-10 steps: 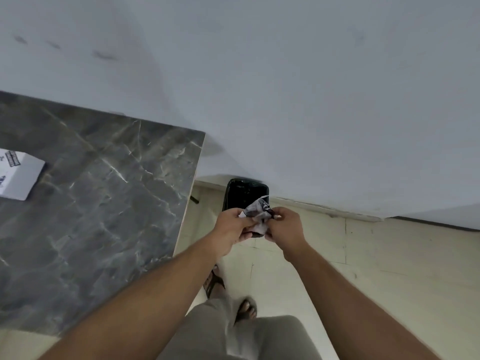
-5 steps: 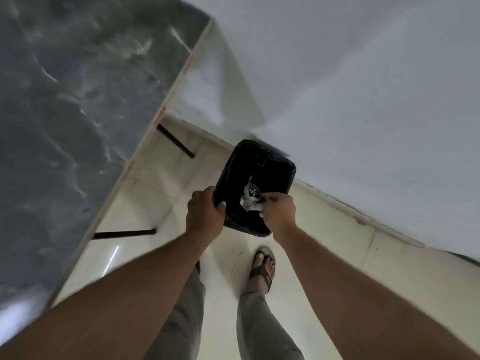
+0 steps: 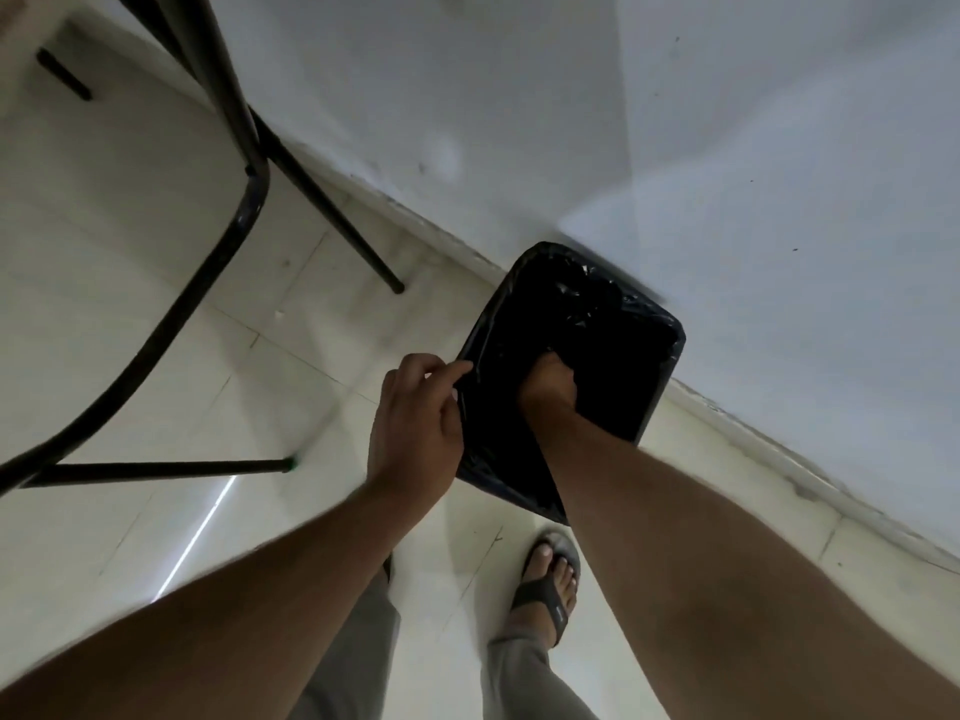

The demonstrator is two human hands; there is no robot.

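A black waste bin (image 3: 639, 356) lined with a black plastic bag stands on the pale floor against the wall. My left hand (image 3: 415, 423) is at the bin's near left rim, its forefinger and thumb pinching the liner's edge there. My right hand (image 3: 548, 389) reaches down inside the bin, and its fingers are lost in the dark interior. The crumpled grey-and-white wrapper is not in sight.
Black metal table legs (image 3: 244, 163) and a floor bar (image 3: 156, 467) stand to the left. A white wall (image 3: 727, 148) with a skirting runs behind the bin. My sandalled foot (image 3: 550, 584) is just below the bin on the tiled floor.
My head has dropped closer to the bin. My right hand, which held the crumpled wrapper over the opening, has gone down inside. The left hand stays at the rim.
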